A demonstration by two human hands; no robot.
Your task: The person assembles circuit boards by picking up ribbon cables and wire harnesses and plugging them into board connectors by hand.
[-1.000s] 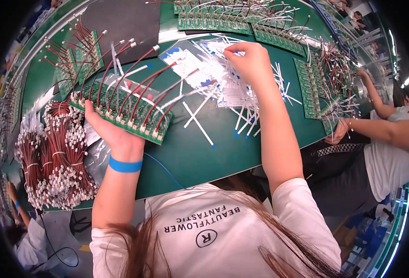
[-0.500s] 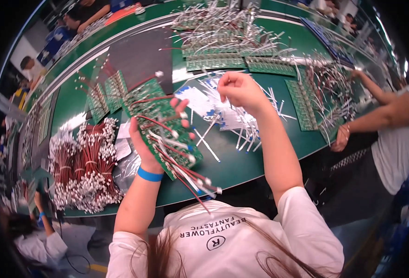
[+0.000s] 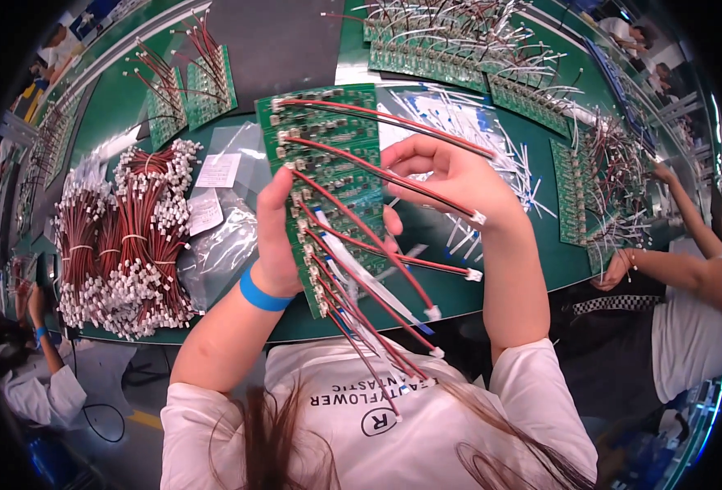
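My left hand (image 3: 275, 233), a blue band at its wrist, grips a long green circuit board (image 3: 336, 151) from below, thumb on its left edge and fingertips past its right edge. Red-and-black wire leads (image 3: 361, 204) with white plugs fan out from the board's left row of connectors toward the lower right. White flat cables (image 3: 340, 253) with blue ends hang from its lower part. At the upper right edge of the board is my right hand (image 3: 459, 175), its thumb and fingers bent in and closed on that edge. Some wires cross in front of this hand.
Bundled red-and-black wires (image 3: 124, 237) lie left, beside clear plastic bags (image 3: 230, 208). A pile of white flat cables (image 3: 467, 122) lies beyond my right hand. Wired boards (image 3: 426, 65) stand at the back, more (image 3: 210, 86) at back left. A co-worker's hand (image 3: 614, 269) is at right.
The board has turned more upright and faces me, its wires now swung to the right. My right hand has come down from above the cable pile to the board's edge.
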